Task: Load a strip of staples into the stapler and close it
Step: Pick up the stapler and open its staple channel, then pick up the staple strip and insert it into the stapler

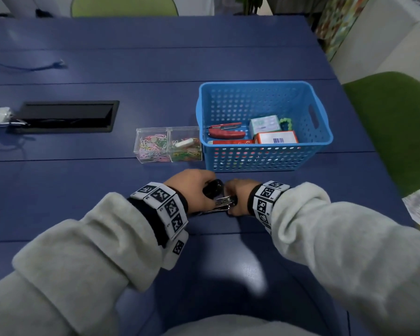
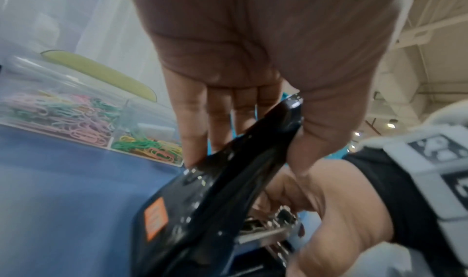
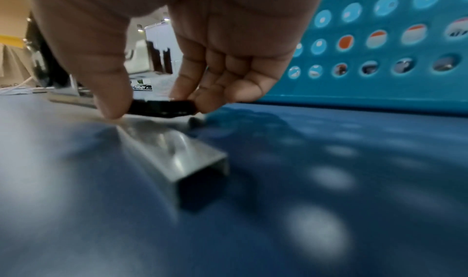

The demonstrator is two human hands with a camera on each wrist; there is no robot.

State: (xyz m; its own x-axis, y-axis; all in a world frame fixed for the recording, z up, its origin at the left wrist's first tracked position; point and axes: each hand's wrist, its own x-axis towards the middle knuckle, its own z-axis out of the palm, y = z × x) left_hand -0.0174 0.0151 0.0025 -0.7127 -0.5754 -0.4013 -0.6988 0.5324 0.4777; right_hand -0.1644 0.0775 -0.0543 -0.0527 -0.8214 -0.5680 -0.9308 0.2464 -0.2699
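Note:
A black stapler (image 1: 214, 187) lies on the blue table (image 1: 83, 190) just in front of the basket, its glossy top cover (image 2: 243, 157) swung up. My left hand (image 1: 192, 187) grips that raised cover between thumb and fingers. The metal staple channel (image 1: 224, 202) is exposed below it. My right hand (image 1: 238, 198) pinches the black front end of the stapler base (image 3: 162, 107) between thumb and fingers. A silvery strip of staples (image 3: 177, 155) lies on the table close under the right wrist.
A blue perforated basket (image 1: 323, 132) stands behind the hands, holding a red stapler (image 1: 226, 133) and small boxes (image 1: 275, 137). Two clear boxes of coloured paper clips (image 1: 167, 146) sit to its left. A black cable hatch (image 1: 68, 116) lies at far left, a green chair (image 1: 393, 122) to the right.

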